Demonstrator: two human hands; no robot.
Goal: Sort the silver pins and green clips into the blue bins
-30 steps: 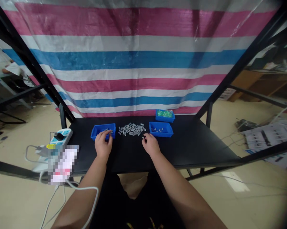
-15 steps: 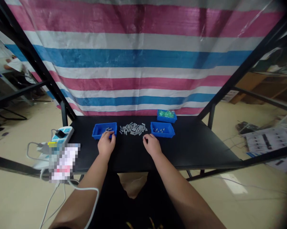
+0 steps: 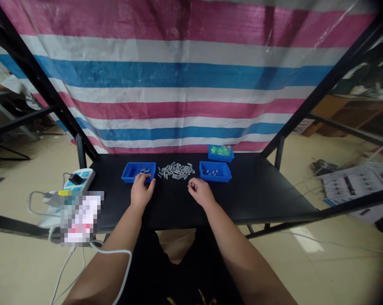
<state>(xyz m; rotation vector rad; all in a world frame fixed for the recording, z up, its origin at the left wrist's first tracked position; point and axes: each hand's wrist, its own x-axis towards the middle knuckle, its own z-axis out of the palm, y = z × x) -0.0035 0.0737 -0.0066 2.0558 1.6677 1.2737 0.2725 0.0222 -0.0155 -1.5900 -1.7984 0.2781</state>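
Note:
My left hand [image 3: 141,190] rests at the front edge of the left blue bin [image 3: 127,174], fingers spread and thumb apart, with nothing seen in it. Inside that bin lie a few grey metal cylinders [image 3: 144,170], partly hidden by the fingers. A loose pile of small grey metal cylinders [image 3: 177,170] is spread between the two front bins. Just in front of the pile's right side, my right hand [image 3: 202,192] is closed in a pinch on a small metal piece, mostly covered by the fingertips. Several small metal pieces [image 3: 213,172] stand in the right blue bin [image 3: 225,176].
Behind the right bin stands another blue bin [image 3: 221,159] with green items. A power strip [image 3: 83,180] with plugs and white cables sits at the table's left edge, by a blurred-out object [image 3: 83,218]. Black frame posts and a striped sheet [image 3: 185,97] enclose the black table [image 3: 258,195].
The view has shifted slightly. My right hand keeps its pinch and has turned a little at the fingertips. My left hand's thumb and fingers are slightly further apart.

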